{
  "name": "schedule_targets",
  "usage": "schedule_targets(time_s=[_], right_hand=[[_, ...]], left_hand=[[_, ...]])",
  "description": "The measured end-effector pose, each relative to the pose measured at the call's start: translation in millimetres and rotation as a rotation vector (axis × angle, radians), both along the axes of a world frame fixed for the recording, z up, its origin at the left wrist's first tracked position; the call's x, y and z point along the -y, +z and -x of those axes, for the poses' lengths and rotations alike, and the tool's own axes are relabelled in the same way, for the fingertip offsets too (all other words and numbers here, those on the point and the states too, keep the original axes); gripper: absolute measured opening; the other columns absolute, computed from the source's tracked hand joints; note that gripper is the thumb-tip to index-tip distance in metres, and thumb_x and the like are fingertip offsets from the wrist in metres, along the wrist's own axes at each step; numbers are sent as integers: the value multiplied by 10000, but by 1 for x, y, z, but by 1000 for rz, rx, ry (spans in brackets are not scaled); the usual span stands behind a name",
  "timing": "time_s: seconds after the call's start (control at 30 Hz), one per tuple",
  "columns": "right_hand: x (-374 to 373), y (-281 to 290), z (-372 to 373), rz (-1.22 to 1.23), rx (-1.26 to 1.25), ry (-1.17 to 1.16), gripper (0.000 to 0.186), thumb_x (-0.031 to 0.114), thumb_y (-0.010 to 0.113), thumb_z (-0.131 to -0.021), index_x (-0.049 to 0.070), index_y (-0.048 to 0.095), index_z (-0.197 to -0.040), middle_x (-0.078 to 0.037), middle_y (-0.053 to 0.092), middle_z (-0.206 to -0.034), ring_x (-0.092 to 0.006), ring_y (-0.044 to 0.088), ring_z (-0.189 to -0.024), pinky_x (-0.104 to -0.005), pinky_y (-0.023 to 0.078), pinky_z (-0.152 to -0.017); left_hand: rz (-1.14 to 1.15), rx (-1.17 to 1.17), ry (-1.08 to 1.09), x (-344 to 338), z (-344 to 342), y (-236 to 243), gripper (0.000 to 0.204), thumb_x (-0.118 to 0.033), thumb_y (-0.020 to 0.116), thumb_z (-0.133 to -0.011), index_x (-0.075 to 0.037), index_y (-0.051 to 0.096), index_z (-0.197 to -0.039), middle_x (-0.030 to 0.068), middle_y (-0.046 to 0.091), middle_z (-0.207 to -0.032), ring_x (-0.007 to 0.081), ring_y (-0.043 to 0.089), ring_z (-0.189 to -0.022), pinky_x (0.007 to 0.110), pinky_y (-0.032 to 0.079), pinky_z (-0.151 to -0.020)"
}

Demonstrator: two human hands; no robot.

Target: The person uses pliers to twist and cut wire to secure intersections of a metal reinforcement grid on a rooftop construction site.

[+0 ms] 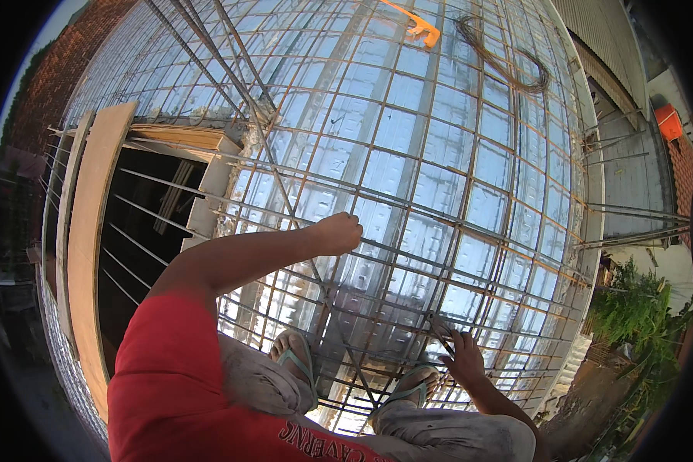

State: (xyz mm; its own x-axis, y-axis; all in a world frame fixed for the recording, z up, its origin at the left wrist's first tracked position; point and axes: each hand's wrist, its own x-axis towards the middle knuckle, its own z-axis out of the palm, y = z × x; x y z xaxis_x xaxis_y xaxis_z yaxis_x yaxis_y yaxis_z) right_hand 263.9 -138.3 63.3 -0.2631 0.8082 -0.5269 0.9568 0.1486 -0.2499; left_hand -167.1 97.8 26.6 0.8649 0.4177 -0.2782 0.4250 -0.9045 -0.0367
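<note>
Rebar mesh [410, 206] covers metal decking [399, 131] to the right of the long wooden board [85, 254].
I see the left grip [337, 234] clenched, nearer the board, its contents hidden from me; the right grip [467, 360], farther from the board, grasps a dark hand tool [440, 331]. I judge the mesh mostly laid, since bars cross widely over the decking; which crossings remain unfastened, I can't tell from here.

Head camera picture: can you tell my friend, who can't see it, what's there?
Someone in a red shirt holds a dark tool in the right hand over a grid of metal bars above shiny sheets; the left hand is closed. Farther off lie an orange tool and looped wire.
</note>
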Motion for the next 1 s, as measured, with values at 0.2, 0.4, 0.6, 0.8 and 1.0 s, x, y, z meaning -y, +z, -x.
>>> schedule_targets(time_s=[0.2,0.4,0.6,0.8,1.0], right_hand=[[-4,-9,-5,-83,-33,91,620,237,673,-854,30,458,-1398,-189,624,-1137,-370,585,-1075,-464,488,-943],[-23,31,-5,213,-478,-403,500,309,701,-903,39,541,-1292,-100,641,-937,-223,608,-854,-378,497,-809],[-157,122,62,307,-274,-8,503,309,523,-983,126,456,-1447,-163,714,-938,-337,683,-921,-458,524,-808],[-227,138,210,33,359,623,598,150,563,-944,196,391,-1515,-154,659,-1185,-321,643,-1093,-444,544,-881],[-238,96,295,-41,656,654,721,239,674,-873,61,391,-1512,-262,462,-1424,-493,451,-1298,-604,481,-973]], left_hand=[[11,-103,-23,-10,2,16,106,-183,641,-842,-125,704,-780,17,630,-871,205,596,-986,381,502,-843],[13,583,1538,27,-48,36,380,-226,654,-909,-168,625,-1283,38,592,-1291,312,554,-1182,494,465,-991],[1017,1518,2399,110,-129,22,464,-274,521,-1024,29,486,-1374,166,674,-961,220,643,-803,366,527,-771],[543,2084,2123,105,-179,-10,291,-214,462,-1050,-19,648,-1159,-40,457,-667,59,394,-561,257,331,-506],[839,2392,2116,96,-190,14,282,-211,504,-1054,-4,649,-1178,-22,558,-752,46,465,-608,257,382,-528]])
